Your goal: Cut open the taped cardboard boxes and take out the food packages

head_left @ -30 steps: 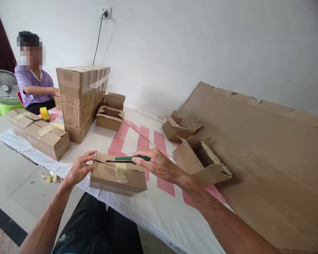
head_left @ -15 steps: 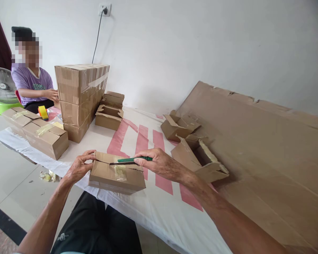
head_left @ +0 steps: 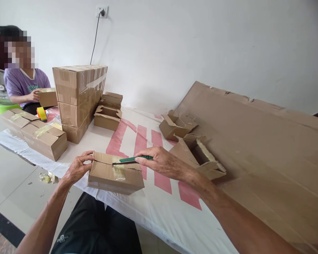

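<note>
A closed cardboard box (head_left: 108,181) lies in front of me near the table's front edge. A strip of clear yellowish tape (head_left: 119,173) crosses its top seam. My left hand (head_left: 79,167) grips the box's left end, fingers on the upper corner. In my right hand (head_left: 159,161) is a box cutter (head_left: 129,160) with a green handle. The tip of its dark blade meets the seam at the tape's left side. My right fingers wrap the handle above the box's right part.
Stacked boxes (head_left: 76,95) stand at the left, with taped boxes (head_left: 46,141) before them. Open boxes (head_left: 197,155) sit at the right beside a large cardboard sheet (head_left: 262,151). A person (head_left: 26,83) across the table holds a box (head_left: 47,97) near a tape roll (head_left: 41,114).
The cutter's blade tip has shifted slightly right along the seam towards the tape. My left hand keeps its hold. The other person's box has come into view beside the stack.
</note>
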The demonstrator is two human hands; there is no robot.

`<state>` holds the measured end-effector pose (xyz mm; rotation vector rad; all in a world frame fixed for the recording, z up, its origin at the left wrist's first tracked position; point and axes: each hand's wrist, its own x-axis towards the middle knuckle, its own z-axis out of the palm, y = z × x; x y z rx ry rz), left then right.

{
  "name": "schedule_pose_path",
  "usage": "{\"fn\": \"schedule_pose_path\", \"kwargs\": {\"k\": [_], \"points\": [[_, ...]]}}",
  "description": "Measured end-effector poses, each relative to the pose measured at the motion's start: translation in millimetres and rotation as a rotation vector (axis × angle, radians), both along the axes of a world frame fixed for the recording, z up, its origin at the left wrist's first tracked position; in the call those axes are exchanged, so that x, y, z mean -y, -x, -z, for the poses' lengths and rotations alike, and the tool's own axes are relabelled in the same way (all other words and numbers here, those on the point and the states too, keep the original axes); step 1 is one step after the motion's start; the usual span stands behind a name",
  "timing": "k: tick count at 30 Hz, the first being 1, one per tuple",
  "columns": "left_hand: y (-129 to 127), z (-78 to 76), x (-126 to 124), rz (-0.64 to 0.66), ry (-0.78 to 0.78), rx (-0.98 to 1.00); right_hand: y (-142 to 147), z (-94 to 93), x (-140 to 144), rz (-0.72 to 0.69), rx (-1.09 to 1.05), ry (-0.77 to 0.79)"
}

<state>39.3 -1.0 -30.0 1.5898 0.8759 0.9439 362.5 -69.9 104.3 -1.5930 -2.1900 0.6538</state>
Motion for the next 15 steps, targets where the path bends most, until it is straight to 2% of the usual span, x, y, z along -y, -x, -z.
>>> {"fn": "schedule_pose_path", "kwargs": {"k": [10, 15], "points": [[3.4, 4.7, -7.8, -0.004, -0.05, -0.095, 25.4, -16.7, -10.6, -0.026, 0.265, 0.056], [3.0, -0.2, -7.1, -0.013, -0.051, -0.15, 20.0, -16.3, -11.6, -0.039, 0.3, 0.094]]}}
